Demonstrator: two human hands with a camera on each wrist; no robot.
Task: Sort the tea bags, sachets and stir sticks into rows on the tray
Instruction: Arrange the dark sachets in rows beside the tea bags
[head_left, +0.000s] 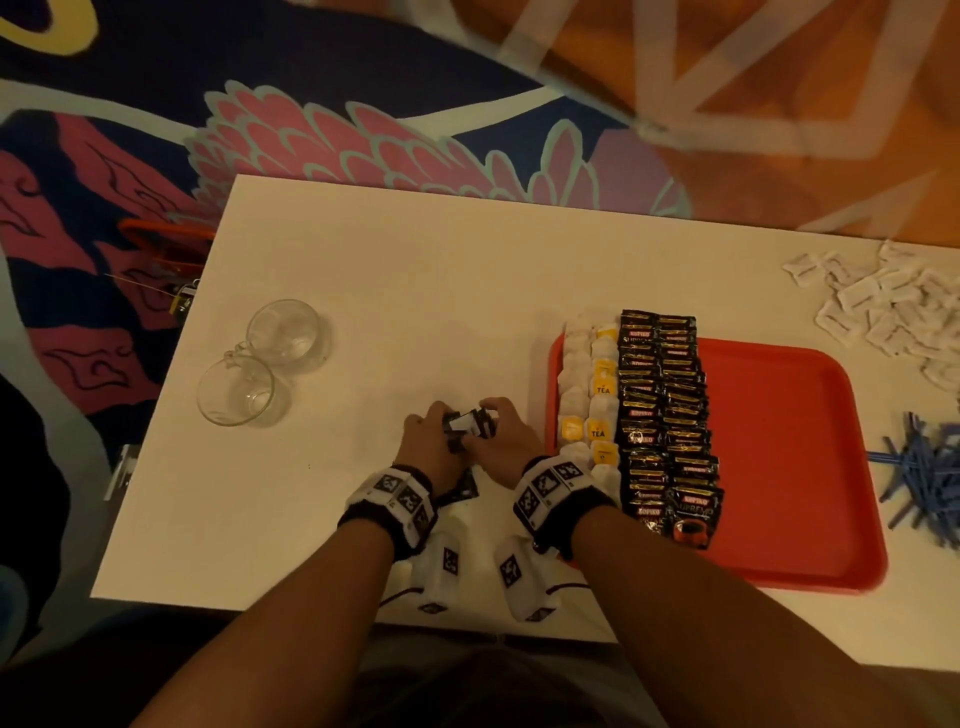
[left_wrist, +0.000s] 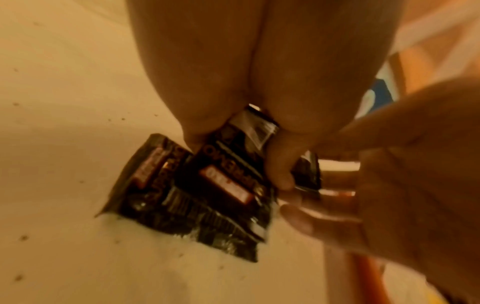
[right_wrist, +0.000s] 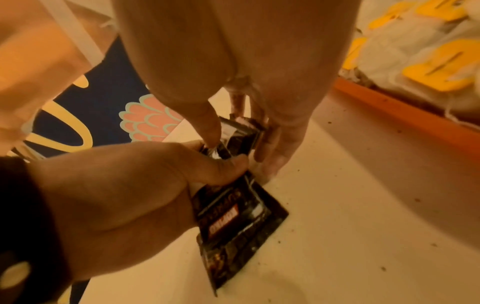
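Black foil coffee sachets (head_left: 466, 427) gripped together in my left hand (head_left: 430, 435) and right hand (head_left: 506, 434), just left of the red plastic tray (head_left: 789, 467).

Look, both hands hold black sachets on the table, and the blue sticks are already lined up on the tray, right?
Not quite. Both hands do hold black sachets, but the head view shows the blue sticks in a loose heap on the table, right of the tray.

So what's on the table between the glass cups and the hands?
Nothing: bare white table between the glass cups and the left hand, head view.
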